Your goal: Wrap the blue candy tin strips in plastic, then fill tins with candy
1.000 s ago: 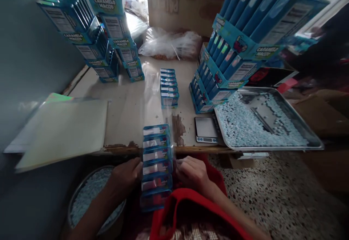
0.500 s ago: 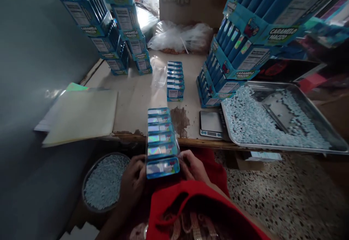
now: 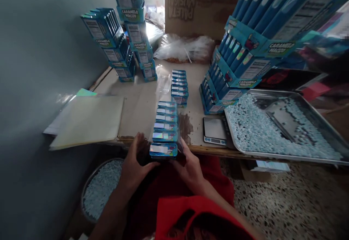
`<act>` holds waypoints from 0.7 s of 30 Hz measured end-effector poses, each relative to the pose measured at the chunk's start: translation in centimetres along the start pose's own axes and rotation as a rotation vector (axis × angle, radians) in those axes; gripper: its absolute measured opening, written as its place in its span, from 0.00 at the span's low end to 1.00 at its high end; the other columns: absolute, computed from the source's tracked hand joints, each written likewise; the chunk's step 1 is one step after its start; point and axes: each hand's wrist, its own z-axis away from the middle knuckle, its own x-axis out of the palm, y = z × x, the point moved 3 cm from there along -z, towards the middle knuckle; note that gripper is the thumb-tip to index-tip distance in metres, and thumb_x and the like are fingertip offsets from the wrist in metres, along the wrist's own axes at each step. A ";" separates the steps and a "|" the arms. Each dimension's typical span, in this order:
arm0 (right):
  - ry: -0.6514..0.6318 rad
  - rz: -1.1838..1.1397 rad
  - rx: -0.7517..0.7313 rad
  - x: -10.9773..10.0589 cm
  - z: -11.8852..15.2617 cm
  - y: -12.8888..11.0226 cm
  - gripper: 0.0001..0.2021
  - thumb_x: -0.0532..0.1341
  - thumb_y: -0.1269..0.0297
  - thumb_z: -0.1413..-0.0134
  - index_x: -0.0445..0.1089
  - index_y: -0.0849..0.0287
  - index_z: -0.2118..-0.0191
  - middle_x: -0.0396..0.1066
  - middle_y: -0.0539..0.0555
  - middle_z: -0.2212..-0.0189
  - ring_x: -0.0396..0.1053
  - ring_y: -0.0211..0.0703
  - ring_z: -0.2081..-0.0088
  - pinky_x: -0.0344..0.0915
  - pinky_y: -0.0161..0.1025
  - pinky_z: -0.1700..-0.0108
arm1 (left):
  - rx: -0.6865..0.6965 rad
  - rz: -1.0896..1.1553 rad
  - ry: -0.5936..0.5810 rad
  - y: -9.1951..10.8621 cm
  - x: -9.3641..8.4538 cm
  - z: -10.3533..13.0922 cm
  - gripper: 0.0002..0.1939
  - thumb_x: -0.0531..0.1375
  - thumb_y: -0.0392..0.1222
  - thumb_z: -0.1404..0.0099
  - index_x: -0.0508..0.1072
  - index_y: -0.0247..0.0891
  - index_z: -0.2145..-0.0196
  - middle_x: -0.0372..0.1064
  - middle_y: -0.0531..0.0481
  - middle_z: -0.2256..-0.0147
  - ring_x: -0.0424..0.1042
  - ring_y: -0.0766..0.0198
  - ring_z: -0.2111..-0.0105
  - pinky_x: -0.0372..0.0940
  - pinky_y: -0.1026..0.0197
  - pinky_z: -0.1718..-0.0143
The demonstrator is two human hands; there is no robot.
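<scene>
Looks forward and down from the head, close above both hands (image 3: 133, 171), across the surface (image 3: 137, 103) toward a cardboard box (image 3: 211, 12)

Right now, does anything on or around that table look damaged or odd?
Yes. The table has a rough brown patch just right of the row of blue packs, where its pale surface looks worn away. Behind, the lettering on the cardboard box appears upside down.
</scene>
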 end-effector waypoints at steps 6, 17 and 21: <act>0.089 -0.040 -0.021 0.2 -0.5 -1.1 0.26 0.65 0.68 0.40 0.69 0.49 0.36 0.76 0.52 0.44 0.76 0.52 0.44 0.73 0.46 0.41 | -0.070 -0.015 -0.062 0.0 1.2 -0.2 0.22 0.67 0.48 0.40 0.79 0.45 0.48 0.80 0.50 0.50 0.78 0.47 0.48 0.68 0.45 0.39; 0.205 -0.097 0.113 -0.7 -0.7 -0.1 0.06 0.69 0.60 0.43 0.80 0.57 0.62 0.81 0.48 0.69 0.78 0.42 0.68 0.74 0.33 0.64 | -0.183 0.039 0.201 0.6 3.0 1.3 0.14 0.70 0.47 0.41 0.83 0.47 0.57 0.82 0.54 0.57 0.81 0.49 0.54 0.74 0.48 0.45; 0.217 0.011 0.056 -1.6 -1.0 -1.0 0.13 0.70 0.60 0.44 0.78 0.56 0.54 0.81 0.50 0.64 0.79 0.44 0.65 0.75 0.36 0.61 | -0.140 0.084 0.244 0.9 3.1 1.5 0.26 0.70 0.46 0.41 0.76 0.46 0.45 0.80 0.50 0.51 0.80 0.52 0.52 0.74 0.50 0.46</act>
